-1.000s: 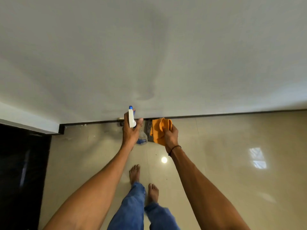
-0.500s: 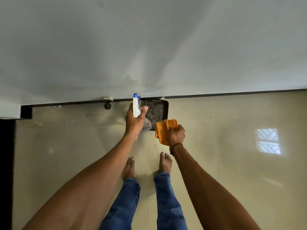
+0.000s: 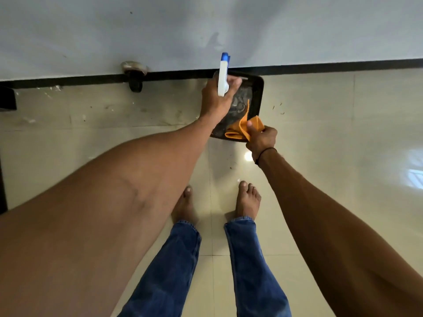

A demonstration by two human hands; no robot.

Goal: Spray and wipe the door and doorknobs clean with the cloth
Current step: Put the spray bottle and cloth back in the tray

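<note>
Gripping spray bottle (image 3: 223, 76) left hand (image 3: 217, 99) | cloth (image 3: 243, 129) right hand (image 3: 262, 140)

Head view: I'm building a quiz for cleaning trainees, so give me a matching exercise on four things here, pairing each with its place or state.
Things:
1. spray bottle
2. orange cloth
3. dark mat
4. door stopper

Places or states:
A. on the floor against the door's bottom edge
B. bunched in the right hand
C. fixed at the door's lower edge, left of the hands
D. gripped in the left hand

Pairs: 1-D, 2-B, 3-A, 4-C
</note>
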